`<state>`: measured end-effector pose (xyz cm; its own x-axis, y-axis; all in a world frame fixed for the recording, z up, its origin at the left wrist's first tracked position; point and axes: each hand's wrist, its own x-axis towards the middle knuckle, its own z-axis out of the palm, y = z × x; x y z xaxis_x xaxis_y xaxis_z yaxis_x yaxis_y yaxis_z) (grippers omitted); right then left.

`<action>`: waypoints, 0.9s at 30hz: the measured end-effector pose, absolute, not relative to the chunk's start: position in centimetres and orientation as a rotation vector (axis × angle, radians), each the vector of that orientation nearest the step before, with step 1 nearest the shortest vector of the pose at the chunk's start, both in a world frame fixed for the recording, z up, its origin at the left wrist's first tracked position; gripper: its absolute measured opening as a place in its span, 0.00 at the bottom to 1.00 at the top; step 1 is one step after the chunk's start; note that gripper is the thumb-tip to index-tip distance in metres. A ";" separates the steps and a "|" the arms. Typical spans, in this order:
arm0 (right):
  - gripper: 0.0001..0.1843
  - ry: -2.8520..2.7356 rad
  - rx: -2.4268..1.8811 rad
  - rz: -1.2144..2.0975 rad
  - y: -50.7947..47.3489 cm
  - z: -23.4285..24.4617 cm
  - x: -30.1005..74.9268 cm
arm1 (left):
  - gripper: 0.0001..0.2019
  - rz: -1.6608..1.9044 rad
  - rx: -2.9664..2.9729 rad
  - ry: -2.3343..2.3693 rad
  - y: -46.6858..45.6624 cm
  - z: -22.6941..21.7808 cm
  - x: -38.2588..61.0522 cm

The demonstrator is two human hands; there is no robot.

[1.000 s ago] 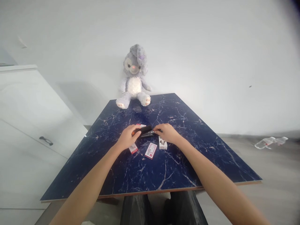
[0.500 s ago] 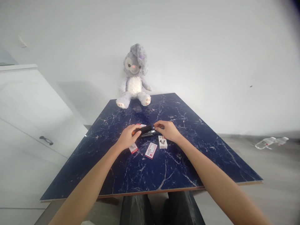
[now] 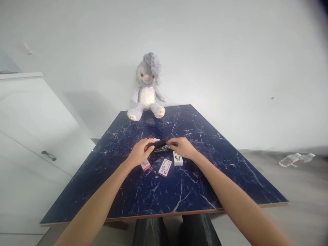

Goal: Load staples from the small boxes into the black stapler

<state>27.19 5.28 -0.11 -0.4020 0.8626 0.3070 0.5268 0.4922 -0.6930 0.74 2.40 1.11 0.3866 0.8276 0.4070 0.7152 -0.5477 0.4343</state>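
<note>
"On the blue marbled bench [image 3: 189,184], seen from the head camera, where was the black stapler [image 3: 160,144]?"

"Near the middle, between the person's two hands. Its upper part stood a little raised from the lower one, with a glint of metal between."

"What was the left hand [image 3: 140,149] doing?"

"Gripping the stapler's orange-marked end, thumb on the near side, fingers on the far side."

"And the right hand [image 3: 183,147]?"

"Its fingers were bunched at the stapler's other end. I couldn't tell whether they pinched anything, because the fingertips were too small to make out."

"What lay around them?"

"A flat red-bordered box [image 3: 165,167] on the near side, well clear of both hands. A red-and-white box [image 3: 146,165] poked out below the left hand, partly covered. Another red-marked box [image 3: 154,139] showed just beyond the stapler. The white box [image 3: 177,159] with a dark picture lay just below the right hand."

"Farther off?"

"A grey plush rabbit [image 3: 148,97] sat at the bench's far end, by the wall. Clear plastic bottles [image 3: 289,159] lay on the floor to the right."
</note>
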 end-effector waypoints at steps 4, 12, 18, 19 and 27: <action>0.10 -2.092 -1.127 0.634 5.3 -0.3 27.3 | 0.12 0.879 2.449 1.385 2.3 1.2 0.8; 0.10 -2.034 -1.069 0.723 5.3 -0.2 27.3 | 0.12 0.881 2.434 1.389 2.3 1.3 0.8; 0.09 -1.960 -1.044 0.856 5.4 -0.3 27.5 | 0.12 0.875 2.425 1.390 2.2 1.4 0.8; 0.09 -1.944 -1.039 0.875 5.4 -0.4 27.6 | 0.12 0.873 2.423 1.390 2.2 1.4 0.8; 0.10 -1.992 -1.051 0.852 5.2 0.2 27.7 | 0.14 0.854 2.413 1.413 2.2 1.6 1.0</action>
